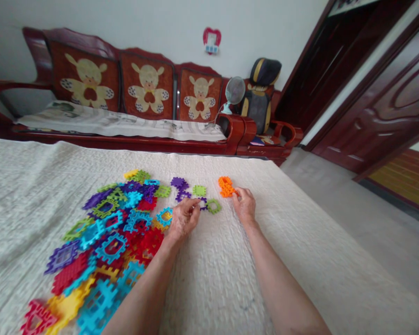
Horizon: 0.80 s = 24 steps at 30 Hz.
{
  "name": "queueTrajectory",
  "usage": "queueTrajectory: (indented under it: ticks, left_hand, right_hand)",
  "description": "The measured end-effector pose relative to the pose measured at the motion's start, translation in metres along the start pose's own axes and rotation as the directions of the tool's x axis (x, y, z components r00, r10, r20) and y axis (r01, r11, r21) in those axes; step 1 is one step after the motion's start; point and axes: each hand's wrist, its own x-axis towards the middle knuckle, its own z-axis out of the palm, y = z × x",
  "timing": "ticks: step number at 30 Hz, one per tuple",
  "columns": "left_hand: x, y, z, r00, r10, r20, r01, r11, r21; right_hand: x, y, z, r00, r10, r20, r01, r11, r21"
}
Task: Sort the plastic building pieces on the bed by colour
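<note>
Reaching forward over an off-white, rough-textured cloth, the right hand pinched a bright-orange cluster of toothed plastic pieces by its near edge, while the left hand, fingers curled, its grip indeterminable, hung beside a purple, toothed plastic frame, right of a multicoloured plastic pile.

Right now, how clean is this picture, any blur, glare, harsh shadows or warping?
Head view: the nearest pieces at lower left look soft and smeared; head view: light is diffuse, with no hard-edged shadows by the left hand or right hand; head view: mild sheen on the door, which slants, whether from lens or camera tilt I can't tell.
</note>
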Motion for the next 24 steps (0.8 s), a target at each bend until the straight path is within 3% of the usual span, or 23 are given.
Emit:
queueTrajectory:
  ticks: [10, 16, 20, 24]
  left_hand:
    - [-0.002, -0.002, 0.001, 0.995, 0.099, -0.003, -0.099, 0.993, 0.060]
    - [-0.002, 0.000, 0.004, 0.987, 0.146, 0.065, -0.153, 0.980, 0.126]
    - [0.004, 0.018, 0.009, 0.994, -0.012, 0.110, -0.009, 0.981, 0.193]
    - [0.015, 0.034, 0.006, 0.962, -0.243, 0.122, 0.216, 0.955, 0.201]
  right_hand:
    - [-0.002, 0.000, 0.002, 0.996, 0.002, -0.092, 0.002, 0.999, 0.045]
    - [-0.026, -0.023, -0.011, 0.998, -0.020, -0.062, 0.024, 0.998, 0.066]
    - [-0.060, -0.054, -0.021, 0.998, 0.040, 0.058, -0.043, 0.998, 0.046]
    - [-0.090, -0.090, -0.031, 0.958, 0.133, 0.253, -0.108, 0.988, -0.110]
